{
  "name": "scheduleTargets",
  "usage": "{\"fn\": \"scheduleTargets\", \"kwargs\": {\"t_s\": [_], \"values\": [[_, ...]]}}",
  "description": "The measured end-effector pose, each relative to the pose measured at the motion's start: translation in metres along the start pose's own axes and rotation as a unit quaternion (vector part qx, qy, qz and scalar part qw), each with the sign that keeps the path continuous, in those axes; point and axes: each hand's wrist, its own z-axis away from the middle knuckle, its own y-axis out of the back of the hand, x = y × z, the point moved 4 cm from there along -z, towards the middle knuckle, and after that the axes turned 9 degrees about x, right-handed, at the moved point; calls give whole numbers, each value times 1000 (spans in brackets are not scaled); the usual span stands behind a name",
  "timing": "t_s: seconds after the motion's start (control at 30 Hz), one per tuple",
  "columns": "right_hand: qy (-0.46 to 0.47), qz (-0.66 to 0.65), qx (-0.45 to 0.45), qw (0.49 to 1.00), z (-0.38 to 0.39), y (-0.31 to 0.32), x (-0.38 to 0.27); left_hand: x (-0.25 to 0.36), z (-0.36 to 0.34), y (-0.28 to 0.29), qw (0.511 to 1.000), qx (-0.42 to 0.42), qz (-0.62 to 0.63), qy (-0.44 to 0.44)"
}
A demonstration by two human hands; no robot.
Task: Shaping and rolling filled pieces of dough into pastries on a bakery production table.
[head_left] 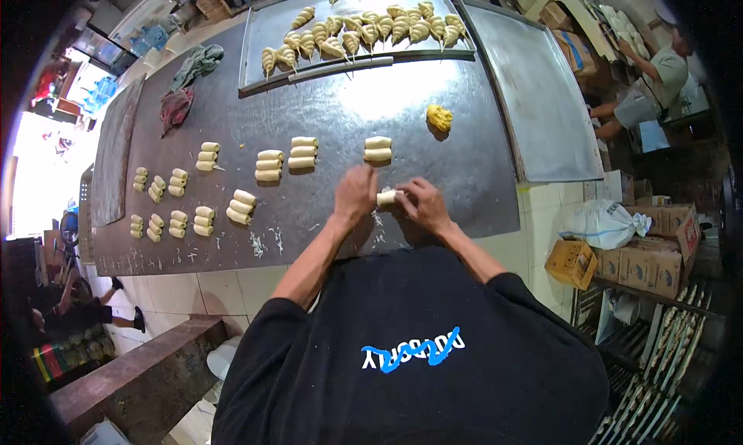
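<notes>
A short pale dough roll (386, 198) lies on the dark worktable in front of me, with small white shreds around it. My right hand (424, 202) bends over the roll's right end, thumb and fingertips closed against it. Beside its left end is my left hand (356, 193); its fingers are blurred, so their grip is unclear. Just beyond my hands sits a stacked-looking pair of dough rolls (378, 148). More roll groups stand to the left, such as one group (303, 152) and another group (241, 207). A yellow lump (439, 118) rests farther right.
At the back, a metal tray (255, 54) holds many twisted dough pieces. Another metal tray (546, 97) lies along the table's right side. Crumpled cloths (176, 107) are at the far left. Cardboard boxes (646, 263) and a white sack (600, 224) stand on the right; a person (658, 81) works beyond.
</notes>
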Motion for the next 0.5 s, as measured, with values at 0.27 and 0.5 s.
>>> {"fn": "scheduleTargets", "kwargs": {"t_s": [0.27,0.5], "values": [[75,-6,-79,994,-49,-23,15,3,-47,17,998,28,2,60],[-13,-28,-351,936,-25,-37,7,-11,-21,40,957,-94,220,164]]}}
